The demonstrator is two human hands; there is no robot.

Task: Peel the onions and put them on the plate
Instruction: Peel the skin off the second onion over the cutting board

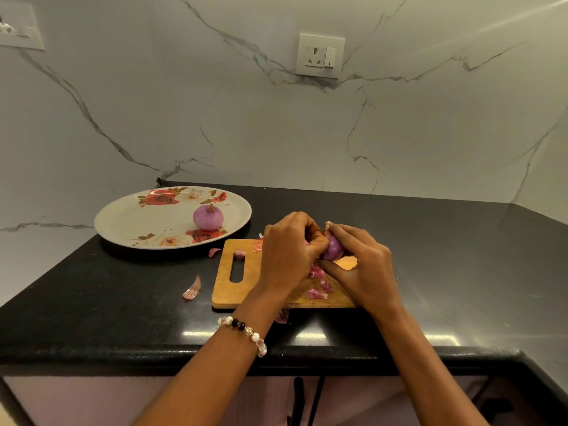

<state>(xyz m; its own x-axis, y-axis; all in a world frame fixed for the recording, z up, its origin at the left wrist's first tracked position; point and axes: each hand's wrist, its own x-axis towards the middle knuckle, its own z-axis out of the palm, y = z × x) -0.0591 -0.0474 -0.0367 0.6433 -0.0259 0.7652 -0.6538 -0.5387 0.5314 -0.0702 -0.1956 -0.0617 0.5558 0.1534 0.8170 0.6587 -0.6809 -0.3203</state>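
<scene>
The onion (333, 249) being peeled sits between both hands above the wooden cutting board (229, 290), at about one o'clock from the board's handle slot. The left hand (287, 249), with a beaded bracelet (244, 329) at its wrist, curls its fingers around the onion's left side. The right hand (358, 269) cups it from the right and below, fingers bent around it. Loose purple skins (318, 292) lie on the board under the hands; another peel (192, 289) lies on the black counter (107, 302) at nine o'clock from the board. Farther off at eleven o'clock, a floral plate (138, 222) holds one peeled onion (208, 217) near its right rim. A wall socket (320, 55) sits at twelve o'clock.
</scene>
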